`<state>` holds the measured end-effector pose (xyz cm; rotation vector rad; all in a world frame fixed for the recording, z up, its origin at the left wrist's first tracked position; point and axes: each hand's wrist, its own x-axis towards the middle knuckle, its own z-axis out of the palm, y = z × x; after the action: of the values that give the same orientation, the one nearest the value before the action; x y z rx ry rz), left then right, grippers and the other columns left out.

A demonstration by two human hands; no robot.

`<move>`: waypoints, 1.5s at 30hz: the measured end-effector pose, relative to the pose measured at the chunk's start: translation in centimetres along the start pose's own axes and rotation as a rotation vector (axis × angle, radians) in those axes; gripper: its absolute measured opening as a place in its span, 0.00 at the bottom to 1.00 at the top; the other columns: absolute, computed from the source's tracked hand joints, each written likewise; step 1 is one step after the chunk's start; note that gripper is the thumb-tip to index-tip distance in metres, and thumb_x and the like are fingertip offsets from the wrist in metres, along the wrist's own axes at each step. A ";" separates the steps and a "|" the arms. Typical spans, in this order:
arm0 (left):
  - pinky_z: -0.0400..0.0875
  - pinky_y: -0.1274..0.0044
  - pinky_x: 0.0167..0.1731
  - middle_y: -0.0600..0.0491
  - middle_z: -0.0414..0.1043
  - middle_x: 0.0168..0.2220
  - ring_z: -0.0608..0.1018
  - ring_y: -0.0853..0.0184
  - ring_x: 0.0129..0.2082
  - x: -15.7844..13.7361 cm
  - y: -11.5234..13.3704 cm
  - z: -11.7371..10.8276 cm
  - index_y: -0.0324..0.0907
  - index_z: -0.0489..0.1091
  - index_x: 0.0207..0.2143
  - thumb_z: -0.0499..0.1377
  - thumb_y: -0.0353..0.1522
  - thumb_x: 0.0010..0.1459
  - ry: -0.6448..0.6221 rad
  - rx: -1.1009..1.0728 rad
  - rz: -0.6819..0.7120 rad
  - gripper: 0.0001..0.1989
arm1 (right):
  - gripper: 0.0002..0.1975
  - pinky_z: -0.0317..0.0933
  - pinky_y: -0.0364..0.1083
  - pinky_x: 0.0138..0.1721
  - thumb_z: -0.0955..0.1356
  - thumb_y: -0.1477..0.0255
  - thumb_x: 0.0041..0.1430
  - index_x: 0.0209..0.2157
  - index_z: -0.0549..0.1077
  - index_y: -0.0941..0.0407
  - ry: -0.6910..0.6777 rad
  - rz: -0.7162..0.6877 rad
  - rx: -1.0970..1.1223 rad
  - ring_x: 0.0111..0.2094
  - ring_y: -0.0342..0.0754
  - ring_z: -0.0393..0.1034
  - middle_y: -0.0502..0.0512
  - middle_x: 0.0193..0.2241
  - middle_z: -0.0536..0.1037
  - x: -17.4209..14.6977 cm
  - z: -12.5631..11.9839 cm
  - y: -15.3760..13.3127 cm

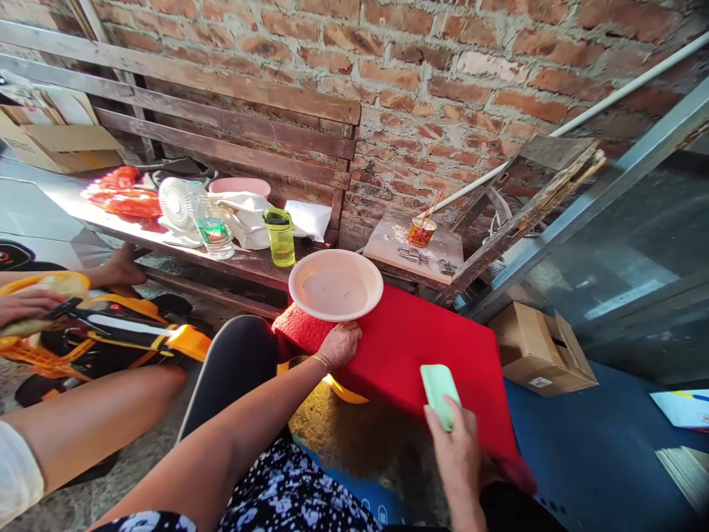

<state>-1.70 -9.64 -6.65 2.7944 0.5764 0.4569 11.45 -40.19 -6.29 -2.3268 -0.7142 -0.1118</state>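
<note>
My left hand is closed on the red cloth, just below the near rim of a pale pink basin. Its fingers curl out of sight, so anything inside them is hidden. The basin sits on the corner of the cloth-covered table and seems to hold some shallow water. My right hand grips a light green, flat, round-cornered object by its lower end, over the front part of the cloth. What kind of object it is, I cannot tell.
Behind the basin, a wooden bench carries a green bottle, a water bottle and a small fan. A paper cup and padlocks lie on a board. Another person's leg is at left, a cardboard box at right.
</note>
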 end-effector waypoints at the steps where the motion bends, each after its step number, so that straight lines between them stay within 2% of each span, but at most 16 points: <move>1: 0.69 0.71 0.49 0.48 0.73 0.37 0.74 0.61 0.42 0.0 0.0 0.0 0.41 0.72 0.34 0.53 0.20 0.59 0.000 0.002 -0.001 0.11 | 0.33 0.68 0.53 0.41 0.62 0.40 0.61 0.49 0.77 0.52 -0.063 -0.127 0.040 0.41 0.58 0.72 0.60 0.40 0.74 -0.7 1.6 -1.9; 4: 0.69 0.71 0.50 0.48 0.73 0.37 0.75 0.61 0.42 0.0 0.1 0.0 0.41 0.72 0.34 0.53 0.20 0.60 0.000 0.004 0.000 0.11 | 0.23 0.68 0.51 0.41 0.62 0.49 0.66 0.50 0.76 0.49 -0.200 -0.407 0.041 0.39 0.54 0.73 0.57 0.39 0.74 -2.0 5.0 -6.0; 7: 0.69 0.71 0.51 0.48 0.73 0.37 0.74 0.62 0.43 0.0 0.1 0.1 0.41 0.72 0.34 0.53 0.20 0.60 0.001 0.000 0.000 0.11 | 0.23 0.69 0.51 0.40 0.62 0.50 0.67 0.50 0.76 0.49 -0.187 -0.414 -0.005 0.39 0.54 0.73 0.57 0.40 0.74 -1.4 5.1 -5.5; 9: 0.69 0.71 0.50 0.48 0.72 0.37 0.74 0.61 0.43 0.0 0.0 0.2 0.41 0.72 0.34 0.54 0.20 0.59 0.000 -0.008 -0.002 0.11 | 0.28 0.69 0.51 0.39 0.61 0.45 0.64 0.50 0.77 0.50 -0.134 -0.274 -0.028 0.40 0.56 0.73 0.58 0.40 0.74 -0.2 3.4 -2.9; 13: 0.69 0.70 0.50 0.48 0.72 0.37 0.74 0.60 0.43 0.0 -0.1 0.2 0.42 0.72 0.34 0.54 0.21 0.59 -0.011 -0.015 -0.003 0.10 | 0.39 0.67 0.56 0.36 0.59 0.36 0.57 0.52 0.76 0.52 -0.018 0.183 -0.182 0.40 0.62 0.72 0.62 0.41 0.74 2.4 -1.9 3.6; 16: 0.69 0.70 0.50 0.47 0.72 0.37 0.74 0.60 0.43 0.0 0.0 0.1 0.41 0.72 0.34 0.55 0.21 0.59 -0.013 -0.014 -0.005 0.09 | 0.40 0.66 0.58 0.37 0.60 0.35 0.56 0.53 0.76 0.51 0.045 0.337 -0.238 0.41 0.64 0.71 0.64 0.42 0.74 3.0 -3.8 5.1; 19: 0.69 0.69 0.50 0.47 0.72 0.37 0.74 0.60 0.43 0.0 0.1 0.0 0.41 0.72 0.34 0.54 0.21 0.58 -0.013 -0.018 -0.002 0.10 | 0.38 0.68 0.58 0.42 0.62 0.36 0.56 0.51 0.76 0.52 0.055 0.199 -0.111 0.42 0.62 0.71 0.62 0.41 0.74 2.1 -1.6 2.4; 23: 0.70 0.69 0.50 0.48 0.72 0.37 0.74 0.61 0.42 0.0 0.1 0.1 0.41 0.72 0.33 0.53 0.20 0.58 -0.001 -0.022 0.003 0.11 | 0.29 0.69 0.52 0.46 0.64 0.44 0.63 0.50 0.75 0.51 -0.115 -0.270 0.144 0.43 0.56 0.72 0.59 0.41 0.74 -0.1 4.0 -3.6; 25: 0.70 0.69 0.50 0.48 0.72 0.36 0.74 0.61 0.42 0.0 0.1 0.1 0.41 0.72 0.33 0.52 0.20 0.58 0.008 -0.021 0.008 0.12 | 0.25 0.70 0.52 0.45 0.64 0.47 0.65 0.51 0.75 0.50 -0.186 -0.411 0.139 0.44 0.54 0.73 0.58 0.43 0.74 -0.5 5.7 -5.2; 26: 0.70 0.69 0.50 0.48 0.72 0.36 0.74 0.61 0.42 0.0 0.0 0.1 0.41 0.72 0.33 0.52 0.20 0.58 0.010 -0.019 0.009 0.12 | 0.25 0.70 0.52 0.45 0.64 0.47 0.65 0.51 0.75 0.49 -0.192 -0.425 0.121 0.44 0.54 0.73 0.58 0.43 0.74 -0.4 5.9 -5.2; 29: 0.70 0.69 0.50 0.48 0.72 0.36 0.74 0.61 0.42 0.0 0.0 0.1 0.41 0.72 0.33 0.53 0.21 0.59 0.004 -0.013 0.009 0.11 | 0.32 0.69 0.53 0.44 0.62 0.41 0.62 0.49 0.77 0.52 -0.110 -0.243 0.068 0.42 0.56 0.72 0.59 0.40 0.74 1.1 4.0 -2.4; 33: 0.69 0.69 0.50 0.48 0.72 0.37 0.74 0.60 0.42 -0.1 0.0 -0.2 0.41 0.72 0.34 0.53 0.21 0.58 -0.012 -0.016 0.004 0.11 | 0.42 0.67 0.58 0.43 0.60 0.33 0.53 0.50 0.77 0.54 0.061 0.237 -0.116 0.42 0.62 0.70 0.60 0.37 0.73 3.6 -1.6 4.3; 36: 0.69 0.69 0.50 0.47 0.72 0.37 0.74 0.60 0.42 -0.1 0.1 -0.3 0.41 0.72 0.33 0.53 0.21 0.58 -0.015 -0.020 -0.002 0.11 | 0.43 0.66 0.62 0.46 0.61 0.33 0.53 0.51 0.77 0.55 0.120 0.363 -0.170 0.47 0.67 0.68 0.62 0.36 0.73 4.1 -3.9 6.0; 39: 0.69 0.69 0.51 0.47 0.72 0.37 0.74 0.60 0.43 -0.1 0.2 -0.3 0.41 0.72 0.34 0.53 0.21 0.59 -0.012 -0.013 0.001 0.11 | 0.42 0.66 0.59 0.47 0.62 0.34 0.54 0.50 0.77 0.56 0.117 0.235 -0.053 0.47 0.64 0.68 0.62 0.38 0.74 3.3 -2.1 3.3; 42: 0.69 0.70 0.50 0.48 0.72 0.37 0.74 0.61 0.42 -0.1 0.2 -0.1 0.41 0.72 0.34 0.53 0.21 0.59 -0.006 -0.004 0.005 0.10 | 0.35 0.67 0.54 0.47 0.63 0.38 0.58 0.48 0.77 0.53 -0.029 -0.093 0.129 0.44 0.58 0.71 0.60 0.40 0.74 1.7 2.3 -1.6; 45: 0.69 0.71 0.50 0.47 0.72 0.37 0.74 0.61 0.42 0.0 0.1 0.1 0.41 0.72 0.34 0.53 0.20 0.59 0.001 0.000 0.004 0.11 | 0.27 0.67 0.53 0.47 0.62 0.45 0.65 0.50 0.76 0.51 -0.175 -0.385 0.150 0.45 0.55 0.72 0.59 0.43 0.75 0.6 5.9 -5.0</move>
<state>-1.63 -9.77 -6.67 2.7961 0.5714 0.4593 8.62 -33.07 -7.61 -2.0493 -1.2117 -0.0255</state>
